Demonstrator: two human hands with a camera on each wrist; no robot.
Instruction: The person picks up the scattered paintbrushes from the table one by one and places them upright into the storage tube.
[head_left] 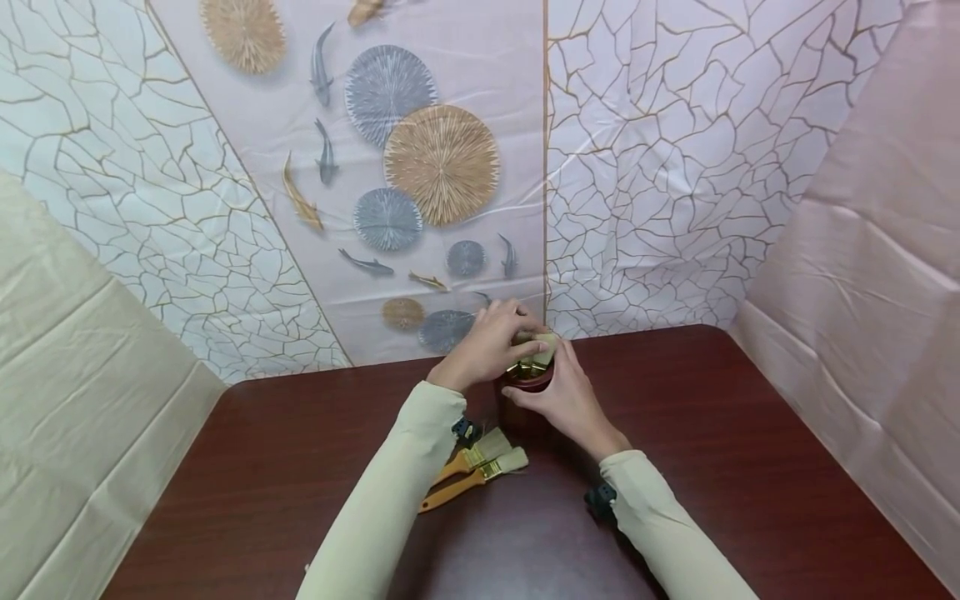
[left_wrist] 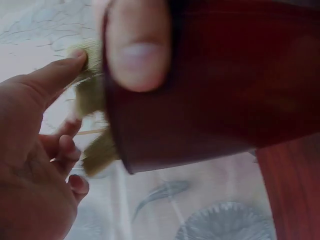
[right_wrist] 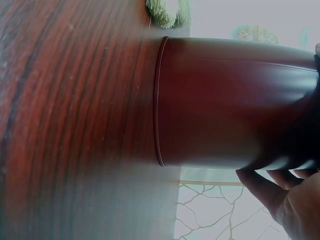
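Right hand has fingers clamped round the pot; left hand touches its brushes, fingers' grip unclear

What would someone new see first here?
Probably the big round gold and grey discs printed on the pale cloth behind. Next, the bare left hand and right hand at the top of a shiny, round, dark-red container of pale-bristled brushes, far back on the reddish wood-grained table. Two orange-handled flat brushes lie closer, by the cream left sleeve.
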